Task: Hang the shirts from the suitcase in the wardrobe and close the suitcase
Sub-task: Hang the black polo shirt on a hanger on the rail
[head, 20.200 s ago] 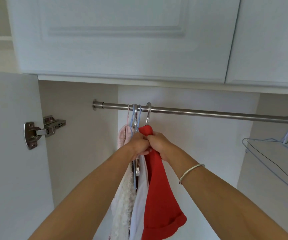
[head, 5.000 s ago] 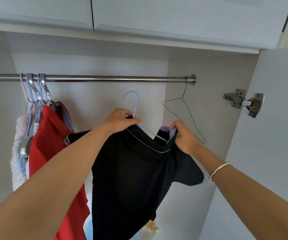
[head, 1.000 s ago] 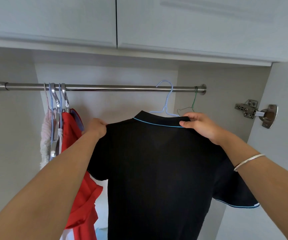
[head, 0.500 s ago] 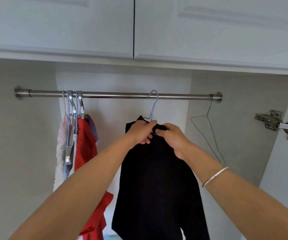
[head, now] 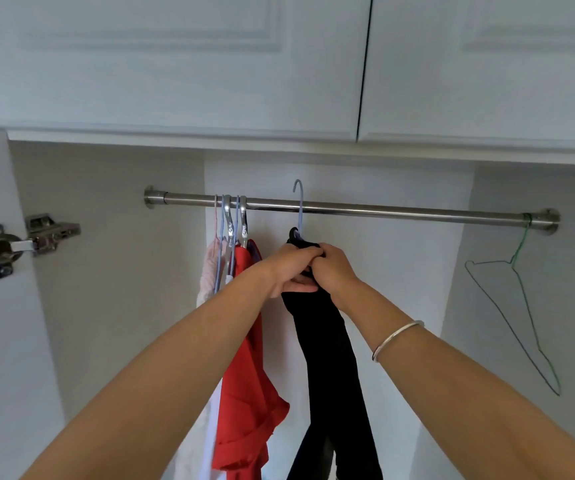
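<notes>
A black shirt hangs edge-on from a light blue hanger. The hanger's hook rises a little above the steel rail; I cannot tell whether it rests on the rail. My left hand and my right hand meet at the shirt's collar, and both grip the black cloth there. To the left a red shirt hangs on the rail, with a pink and a white garment beside it. The suitcase is out of sight.
A bare green wire hanger hangs at the rail's right end. White upper cupboard doors close off the space above. The open left wardrobe door carries a metal hinge. Bare rail runs between the black shirt and the green hanger.
The black shirt has shifted left along the rail, closer to the red shirt. Both hands have stayed on its collar. My view has swung left, bringing the left door hinge into sight.
</notes>
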`<state>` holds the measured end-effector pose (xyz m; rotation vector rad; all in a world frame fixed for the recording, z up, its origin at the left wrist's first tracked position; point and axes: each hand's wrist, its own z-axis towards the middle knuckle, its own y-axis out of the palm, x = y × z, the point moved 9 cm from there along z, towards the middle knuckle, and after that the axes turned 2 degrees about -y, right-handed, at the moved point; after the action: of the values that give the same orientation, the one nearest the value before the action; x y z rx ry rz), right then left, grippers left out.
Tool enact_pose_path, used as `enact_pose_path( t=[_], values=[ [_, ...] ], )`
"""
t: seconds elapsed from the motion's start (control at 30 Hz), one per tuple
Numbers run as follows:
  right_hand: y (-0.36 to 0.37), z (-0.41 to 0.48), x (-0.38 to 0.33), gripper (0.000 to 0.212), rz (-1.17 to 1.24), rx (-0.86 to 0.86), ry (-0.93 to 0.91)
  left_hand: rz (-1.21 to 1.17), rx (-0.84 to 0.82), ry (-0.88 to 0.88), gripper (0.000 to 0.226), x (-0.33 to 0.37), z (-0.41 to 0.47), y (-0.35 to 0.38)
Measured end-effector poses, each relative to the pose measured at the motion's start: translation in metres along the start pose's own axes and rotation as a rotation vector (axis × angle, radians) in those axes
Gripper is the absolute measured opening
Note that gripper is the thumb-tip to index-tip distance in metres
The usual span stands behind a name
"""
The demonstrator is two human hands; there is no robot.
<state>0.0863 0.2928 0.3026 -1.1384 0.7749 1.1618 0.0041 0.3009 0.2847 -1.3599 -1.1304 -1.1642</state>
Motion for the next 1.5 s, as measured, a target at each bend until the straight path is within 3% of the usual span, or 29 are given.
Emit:
enact_pose_path(
  t=[0.17, 0.43, 0.57, 0.73, 0.83, 1.0, 1.37, 1.5],
  values=[
    [0.035, 0.009, -0.001, 0.035, 0.015, -0.100, 0.000, 0.018, 0.079, -0.007, 0.033, -0.003, -0.004, -0.031],
    [0.061, 0.024, -0.006, 0.031, 0.013, -0.115, 0.021, 0.013, 0.133, -0.013, 0.022, -0.002, -0.007, -0.058],
    [0.078, 0.028, 0.007, 0.032, 0.026, -0.179, 0.075, 0.040, 0.122, -0.043, 0.027, -0.009, -0.009, -0.065],
    [0.090, 0.025, 0.019, 0.043, 0.032, -0.237, 0.066, 0.076, 0.088, -0.032, 0.046, -0.020, -0.006, -0.071],
    [0.096, 0.022, 0.022, 0.045, -0.067, -0.278, 0.023, 0.104, 0.079, -0.030, 0.047, -0.025, -0.001, -0.074],
    [0.107, 0.023, 0.034, 0.071, -0.261, -0.333, -0.038, 0.127, 0.097, -0.029, 0.040, -0.026, 0.001, -0.077],
    [0.105, -0.008, 0.037, 0.051, -0.130, -0.307, 0.123, 0.211, 0.083, -0.014, 0.016, -0.032, -0.009, -0.083],
    [0.104, -0.031, 0.035, 0.047, -0.139, -0.336, 0.145, 0.215, 0.088, -0.004, 0.022, -0.035, -0.041, -0.077]
  ],
)
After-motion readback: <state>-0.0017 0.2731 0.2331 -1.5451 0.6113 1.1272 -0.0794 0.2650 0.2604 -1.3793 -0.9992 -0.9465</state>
